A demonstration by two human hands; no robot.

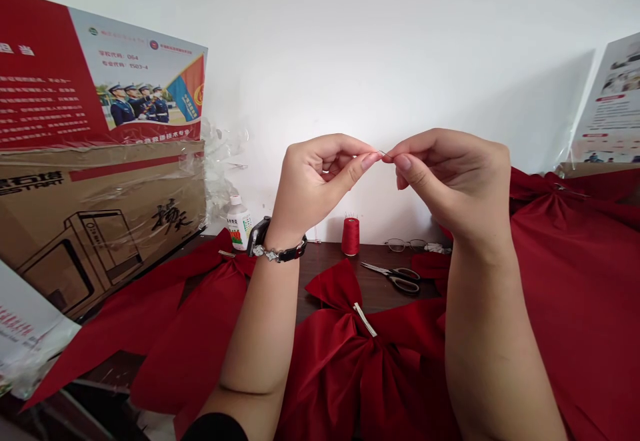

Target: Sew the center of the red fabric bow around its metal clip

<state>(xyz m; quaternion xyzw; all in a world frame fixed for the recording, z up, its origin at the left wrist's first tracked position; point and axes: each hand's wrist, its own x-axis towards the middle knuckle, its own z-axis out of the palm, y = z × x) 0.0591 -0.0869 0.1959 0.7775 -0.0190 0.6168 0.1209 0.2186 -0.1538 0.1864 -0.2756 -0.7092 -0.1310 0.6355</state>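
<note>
A fine sewing needle (384, 154) shows as a thin glint between my fingertips, raised above the table. My left hand (320, 181) and my right hand (450, 178) meet at it, each pinching with thumb and forefinger. Any thread on it is too fine to make out. Below my hands lies a red satin bow (345, 361) with a metal hair clip (365, 319) on its knot. More red bows lie to the left (195, 321) and right (575, 274) of my forearms. A spool of red thread (351, 236) stands upright beyond them, with pins in its top.
Steel scissors with dark handles (393, 278) lie on the dark wooden table (320, 268). Behind them are glasses (405, 245) and a small white bottle (239, 222). A plastic-wrapped cardboard box (95, 228) and a red poster (100, 74) stand at the left, against a white wall.
</note>
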